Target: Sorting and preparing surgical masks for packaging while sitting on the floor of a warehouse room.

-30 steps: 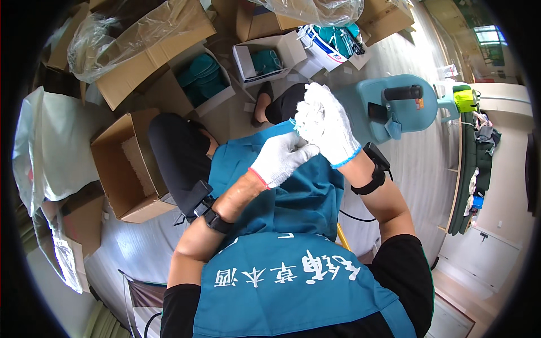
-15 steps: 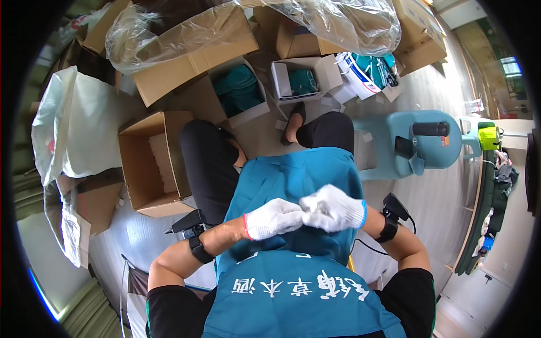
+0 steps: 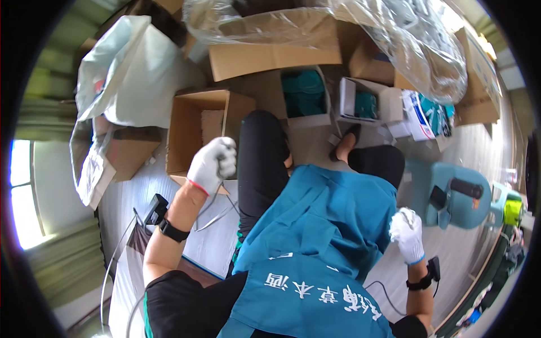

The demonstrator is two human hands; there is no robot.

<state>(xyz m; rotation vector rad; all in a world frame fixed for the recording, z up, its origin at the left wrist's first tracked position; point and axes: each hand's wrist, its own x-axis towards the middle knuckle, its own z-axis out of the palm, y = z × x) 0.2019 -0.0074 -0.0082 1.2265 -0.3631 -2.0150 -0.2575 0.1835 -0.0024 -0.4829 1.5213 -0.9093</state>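
The gloved left hand (image 3: 213,164) is curled into a fist near an open cardboard box (image 3: 183,132). The gloved right hand (image 3: 408,235) bends beside the blue apron (image 3: 332,205), its grip unclear, near a stool (image 3: 474,209).

- left glove (image 3: 212,166): white, red cuff
- right glove (image 3: 408,234): white, blue cuff
- apron (image 3: 324,217): blue, white lettering
- trousers (image 3: 259,169): black
- stool (image 3: 462,209): pale blue
- box (image 3: 185,132): plain brown
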